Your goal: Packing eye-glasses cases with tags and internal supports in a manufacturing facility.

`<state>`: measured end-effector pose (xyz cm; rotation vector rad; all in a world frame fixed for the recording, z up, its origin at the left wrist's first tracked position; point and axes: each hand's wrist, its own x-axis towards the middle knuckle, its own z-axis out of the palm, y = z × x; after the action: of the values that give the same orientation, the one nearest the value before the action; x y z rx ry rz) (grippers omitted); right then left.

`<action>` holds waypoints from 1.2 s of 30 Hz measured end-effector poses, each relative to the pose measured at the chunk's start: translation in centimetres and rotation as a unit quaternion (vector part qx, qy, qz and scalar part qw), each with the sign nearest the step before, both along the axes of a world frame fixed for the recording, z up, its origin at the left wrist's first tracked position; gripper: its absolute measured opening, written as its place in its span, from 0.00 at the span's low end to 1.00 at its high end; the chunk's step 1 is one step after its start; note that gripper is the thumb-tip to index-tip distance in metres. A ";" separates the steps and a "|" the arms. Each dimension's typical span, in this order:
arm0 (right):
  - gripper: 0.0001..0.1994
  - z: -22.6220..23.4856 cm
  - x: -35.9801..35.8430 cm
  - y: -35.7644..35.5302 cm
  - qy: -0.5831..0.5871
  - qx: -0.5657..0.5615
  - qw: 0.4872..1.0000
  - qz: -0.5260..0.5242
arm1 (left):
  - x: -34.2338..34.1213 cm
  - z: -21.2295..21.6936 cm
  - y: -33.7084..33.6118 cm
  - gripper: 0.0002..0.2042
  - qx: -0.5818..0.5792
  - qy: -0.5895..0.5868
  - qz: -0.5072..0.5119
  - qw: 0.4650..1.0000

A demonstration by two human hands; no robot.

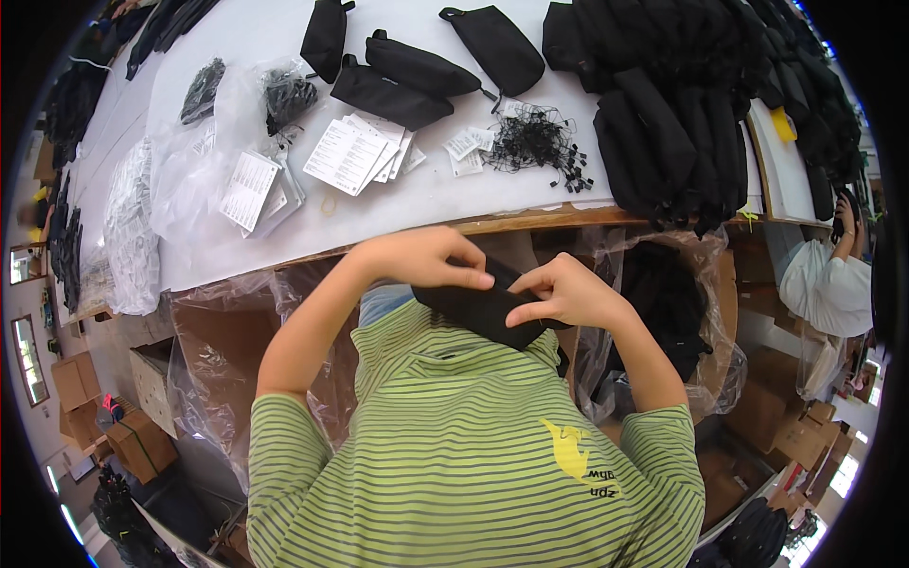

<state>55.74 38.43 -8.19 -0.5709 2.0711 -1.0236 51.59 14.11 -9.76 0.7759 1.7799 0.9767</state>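
Observation:
A black fabric pouch point(478, 308) lies across my lap below the table edge, against my green striped shirt. My left hand point(426, 257) is closed over its upper left end. My right hand point(568, 292) pinches its right side with fingertips pressed together. Both hands grip the same pouch, close to each other. On the white table point(284, 38) above lie three loose black pouches point(407, 71), a heap of black string fasteners point(540, 142) and a fan of white paper tags point(360, 151).
A large pile of black pouches point(682, 104) fills the table's right side. Clear plastic bags point(189, 161) with tags and cords lie at the left. Plastic-lined cardboard boxes point(682, 303) stand beside my knees. Another person in white point(828, 284) sits at the right.

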 end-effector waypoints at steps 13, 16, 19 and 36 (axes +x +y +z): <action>0.12 1.9 0.9 0.9 0.240 0.024 0.970 0.004 | -7.4 -4.6 0.5 0.08 -0.002 0.417 0.363 0.833; 0.11 3.0 0.2 0.9 0.323 0.063 0.944 -0.004 | -3.7 1.4 0.9 0.06 0.109 0.340 0.374 0.856; 0.10 3.8 -0.6 0.4 0.389 0.072 0.918 -0.010 | -1.2 3.6 0.5 0.06 0.113 0.417 0.259 0.864; 0.13 0.2 0.9 -5.2 0.378 -0.145 0.890 -0.208 | 5.4 -1.9 0.6 0.25 0.457 -0.368 0.567 0.578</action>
<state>56.59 33.22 -8.04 -0.7830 2.8290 -1.5533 56.98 14.68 -11.63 -0.4612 0.6987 2.6820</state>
